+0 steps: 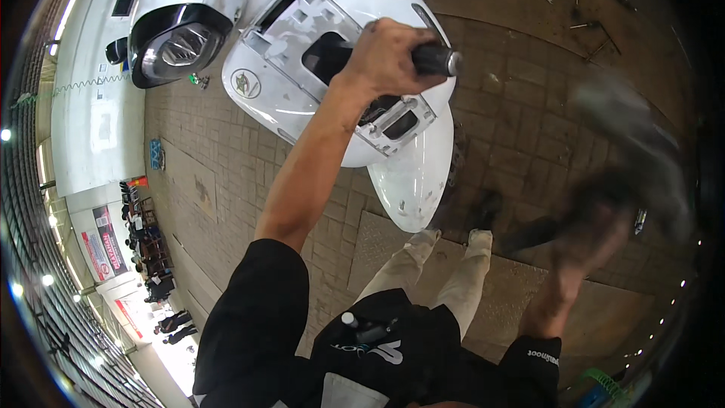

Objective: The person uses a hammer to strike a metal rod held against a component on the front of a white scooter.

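White scooter body panel stands on the paved floor ahead – left hand fingers closed round a black handlebar grip steadying it, right hand motion-blurred, grip unclear – next likely needs firm hold.

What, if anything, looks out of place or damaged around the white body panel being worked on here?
The white body panel stands detached on the brick floor, its inner side exposed. Small metal bits lie scattered on the ground beyond it. The right hand is too blurred to judge.
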Available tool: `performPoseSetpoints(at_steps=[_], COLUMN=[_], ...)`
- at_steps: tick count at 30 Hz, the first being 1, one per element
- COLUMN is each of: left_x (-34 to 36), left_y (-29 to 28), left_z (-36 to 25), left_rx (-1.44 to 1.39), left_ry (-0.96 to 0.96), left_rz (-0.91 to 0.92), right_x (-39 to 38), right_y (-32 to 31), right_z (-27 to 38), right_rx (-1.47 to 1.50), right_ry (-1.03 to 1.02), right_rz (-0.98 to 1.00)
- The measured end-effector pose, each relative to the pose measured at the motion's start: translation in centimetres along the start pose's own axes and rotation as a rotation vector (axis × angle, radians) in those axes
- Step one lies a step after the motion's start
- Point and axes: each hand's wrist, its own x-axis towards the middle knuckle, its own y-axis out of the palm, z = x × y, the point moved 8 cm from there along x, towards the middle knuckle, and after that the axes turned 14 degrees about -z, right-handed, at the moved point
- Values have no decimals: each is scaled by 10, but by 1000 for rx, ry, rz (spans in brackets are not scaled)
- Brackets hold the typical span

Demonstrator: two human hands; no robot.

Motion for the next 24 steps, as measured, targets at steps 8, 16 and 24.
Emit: performPoseSetpoints(at_steps=[8, 16, 24], left_x=[11, -3, -19], left_y=[13, 37, 75], left_z=[-8, -47, -119], left_rx=[-15, 67, 217], left_ry=[51, 104, 205], left_rz=[-15, 200, 399], right_x=[-19, -31, -106], right_y=[32, 32, 21], right_z=[-37, -25, -82], right_rx=[313, 463, 473], right_ry=[356, 538, 1068], right_rz=[41, 95, 28])
